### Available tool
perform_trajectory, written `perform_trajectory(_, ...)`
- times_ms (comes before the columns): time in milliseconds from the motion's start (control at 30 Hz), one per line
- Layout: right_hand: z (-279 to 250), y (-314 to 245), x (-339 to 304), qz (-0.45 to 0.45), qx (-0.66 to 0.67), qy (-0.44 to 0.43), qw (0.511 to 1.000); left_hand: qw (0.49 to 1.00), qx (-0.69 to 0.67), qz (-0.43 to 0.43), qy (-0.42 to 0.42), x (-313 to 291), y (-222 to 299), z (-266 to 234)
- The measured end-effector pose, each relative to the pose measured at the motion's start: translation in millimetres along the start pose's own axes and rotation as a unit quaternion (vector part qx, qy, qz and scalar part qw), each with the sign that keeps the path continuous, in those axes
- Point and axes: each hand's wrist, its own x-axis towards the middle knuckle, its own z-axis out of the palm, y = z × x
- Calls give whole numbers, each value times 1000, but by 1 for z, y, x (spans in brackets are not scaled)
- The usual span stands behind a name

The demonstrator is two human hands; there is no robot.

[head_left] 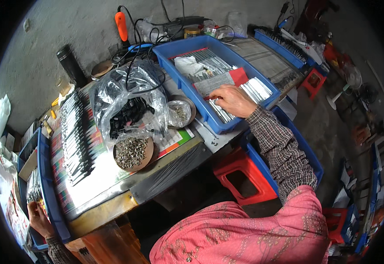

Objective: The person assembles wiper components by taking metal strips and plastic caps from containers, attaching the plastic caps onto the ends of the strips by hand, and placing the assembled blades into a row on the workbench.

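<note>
My right hand [233, 101] reaches into a large blue plastic tray [187, 90] on the table. Its fingers curl down over a row of slim silver rods [222, 112], and what the fingertips pinch is hidden. More pale rods [256, 89] lie beside the wrist, next to a grey and red card [227, 83]. At the far left, my left hand [40, 220] is in a second blue tray [47, 176]. Its bent fingers close at the near ends of thin metallic pieces [34, 187]; what they grip is too small to make out.
Between the trays stand a round dish of small metal parts [132, 152], a clear bag of black pieces [132, 112] and a long row of slim dark-and-silver pieces [74, 136]. Behind are a black flask [71, 66] and an orange-handled tool [121, 26]. A red stool [244, 176] stands below.
</note>
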Motion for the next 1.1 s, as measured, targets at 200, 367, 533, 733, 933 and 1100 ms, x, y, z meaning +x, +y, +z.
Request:
perform_trajectory(200, 8, 5, 8, 18, -12, -81, 997, 1000, 9, 8, -1, -11, 64, -5)
perform_trajectory(367, 6, 2, 9, 13, -18, -85, 996, 997, -70, 43, -6, -24, 91, 7)
perform_trajectory(533, 7, 7, 10, -17, 3, -20, 1000, 977, -206, 19, -45, -38, 140, 20)
perform_trajectory(733, -3, 2, 3, 48, 98, -16, 994, 959, -259, -42, -110, -47, 178, 21)
perform_trajectory(933, -4, -4, -3, 59, 100, -15, 993, 894, -408, -83, -165, -61, 203, 21)
perform_trajectory(1100, -11, -18, -13, 105, 169, -1, 980, 876, -429, -112, -193, -67, 223, 13)
